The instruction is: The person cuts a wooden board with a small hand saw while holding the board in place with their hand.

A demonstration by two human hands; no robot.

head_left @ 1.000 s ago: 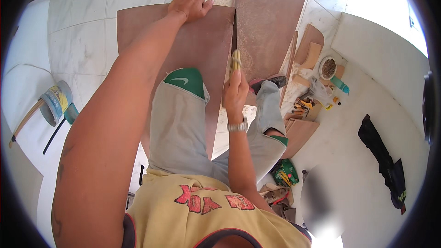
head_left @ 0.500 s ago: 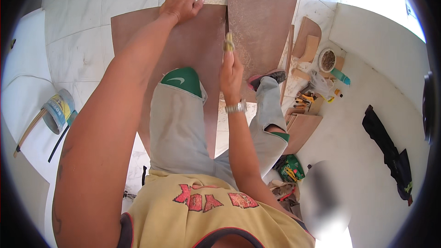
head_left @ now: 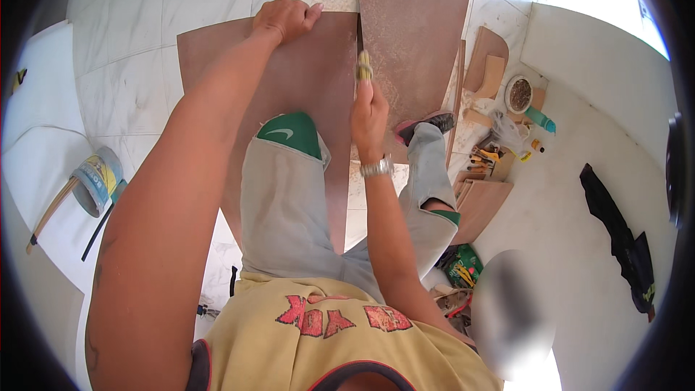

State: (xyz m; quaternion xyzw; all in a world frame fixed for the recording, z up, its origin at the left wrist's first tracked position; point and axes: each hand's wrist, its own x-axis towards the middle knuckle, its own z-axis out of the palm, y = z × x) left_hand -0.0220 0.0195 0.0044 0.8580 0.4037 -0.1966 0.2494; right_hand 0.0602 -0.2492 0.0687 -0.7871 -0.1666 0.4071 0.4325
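Curled left grip over the far edge of the left board, thumb pointing right; could not tell how far closed or whether clasping below the edge. Closed right grip around a yellowish tool, pointing it away along the narrow gap between that board and the right board. Rested left knee on the left board, with right shoe beside the right board's near end. Wore a watch on right wrist. Had offcuts, a tub, a bottle and a bag at right; a bucket at left.
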